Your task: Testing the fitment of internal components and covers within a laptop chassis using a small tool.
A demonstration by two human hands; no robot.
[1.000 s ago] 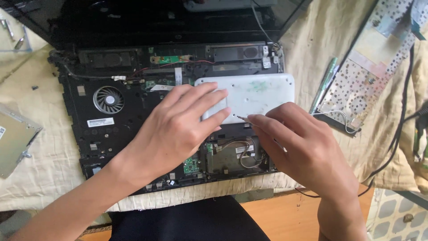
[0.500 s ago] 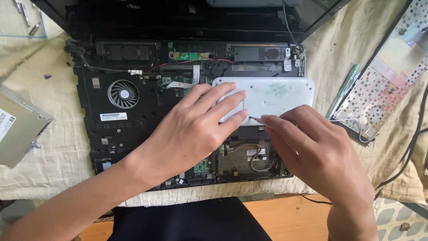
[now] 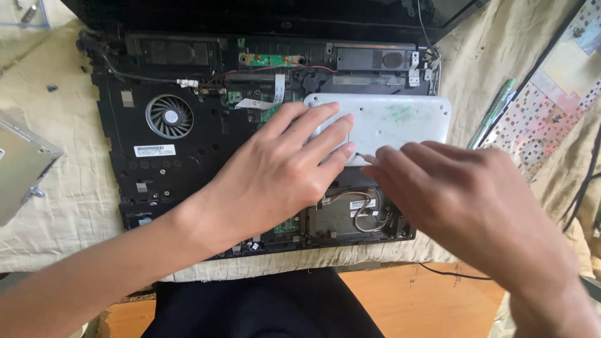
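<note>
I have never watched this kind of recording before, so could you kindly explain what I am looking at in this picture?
There is no machine here: a person works with two bare hands, and the one picture comes from a camera worn on their head, looking down. On a cream cloth lies an opened laptop base with its cover off, so the round cooling fan and a green circuit board show. The left hand rests flat on a white plate lying over the base. The right hand pinches something very small at its fingertips by that plate's edge; I cannot tell what. A metal drive caddy lies left, and a detached perforated panel right.
</note>
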